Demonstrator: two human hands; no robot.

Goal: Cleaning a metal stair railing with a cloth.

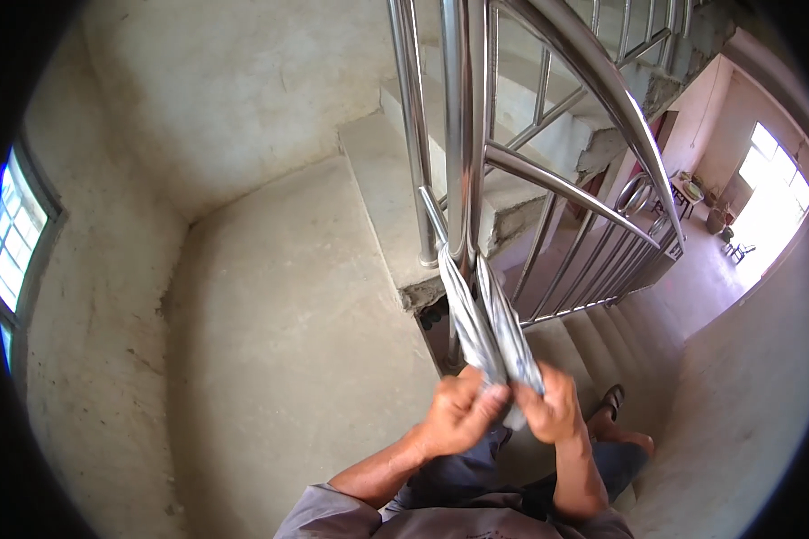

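A pale grey-white cloth (463,313) is looped around a polished metal railing post (463,135), and both of its lengths run back toward me. My left hand (460,412) grips one end, thumb on top. The other end is in my right hand (548,403), close beside the left. Between the post and my fists the cloth looks stretched and bunched into folds. The part of the cloth behind the post is hidden.
A curved metal handrail (600,74) and a lower balustrade (580,259) lead down over concrete steps (600,343). Left of me lies a concrete landing (296,303); more steps (377,182) rise ahead. A barred window (20,229) is at far left. Downstairs stands a table (687,192).
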